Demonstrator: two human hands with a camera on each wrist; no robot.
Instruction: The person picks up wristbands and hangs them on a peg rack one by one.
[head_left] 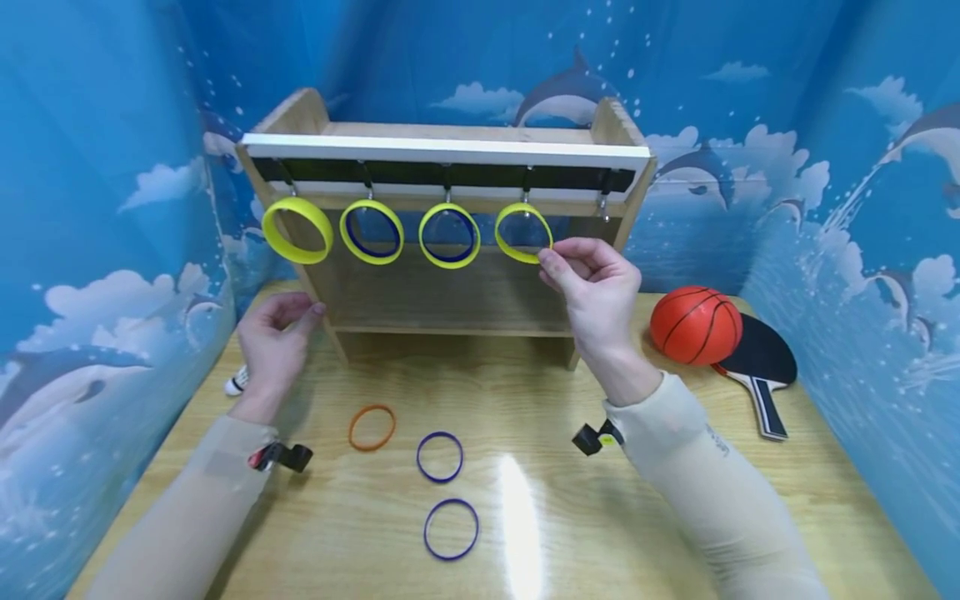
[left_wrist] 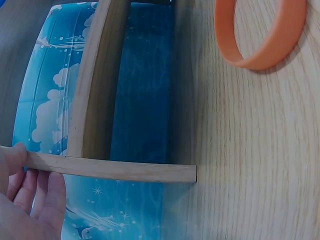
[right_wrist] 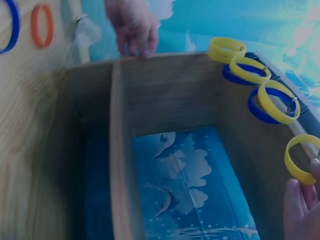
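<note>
My right hand (head_left: pixel 596 287) pinches the lower right rim of a yellow ring (head_left: pixel 507 248) between thumb and fingers. That ring hangs at a hook under the front bar of a wooden rack (head_left: pixel 450 150). My left hand (head_left: pixel 276 346) grips the edge of the rack's left side board (left_wrist: pixel 115 169), thumb on one face and fingers on the other. Left of the held ring hang several more yellow rings, among them the leftmost yellow ring (head_left: pixel 322 225). Blue rings, such as the blue ring (head_left: pixel 472 242), hang with the two middle ones. The rightmost hook (head_left: pixel 604 210) bears no ring.
On the table in front of the rack lie an orange ring (head_left: pixel 352 433) and two blue rings, the nearer blue ring (head_left: pixel 476 533) closest to me. A red ball (head_left: pixel 693 325) and a paddle (head_left: pixel 761 354) lie right. A shuttlecock (head_left: pixel 237 382) shows behind my left wrist.
</note>
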